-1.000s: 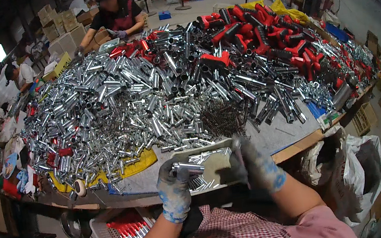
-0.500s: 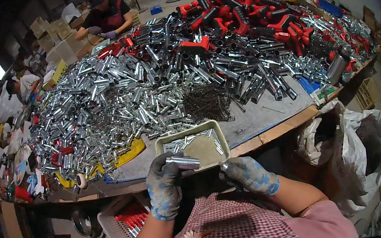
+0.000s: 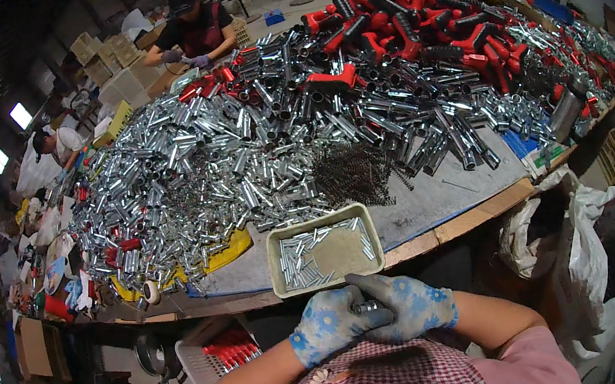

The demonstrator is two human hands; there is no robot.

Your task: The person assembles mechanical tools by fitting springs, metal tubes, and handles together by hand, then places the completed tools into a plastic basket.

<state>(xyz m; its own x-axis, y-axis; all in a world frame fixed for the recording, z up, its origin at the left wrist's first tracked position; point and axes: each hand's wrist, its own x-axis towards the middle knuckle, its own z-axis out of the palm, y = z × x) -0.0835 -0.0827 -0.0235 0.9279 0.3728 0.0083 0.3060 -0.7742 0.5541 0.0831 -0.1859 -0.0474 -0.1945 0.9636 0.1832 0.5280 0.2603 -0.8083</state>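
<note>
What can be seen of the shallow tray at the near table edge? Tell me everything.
The tray is a shallow, rectangular, beige pan with rounded corners, plastic by the look of it. It lies flat on the grey table top at the near edge, in front of the heap of metal tubes. Small silvery pins lie mostly along its left side and far rim. Neither hand touches it.

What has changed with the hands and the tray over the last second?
The left hand and right hand drew back from the tray toward the body and came together; both now grip one small metal tube between them. A second ago the left hand held a tube over the tray while the right hand touched its rim. The tray, with its small pins, and the heap of metal tubes stayed put.
</note>
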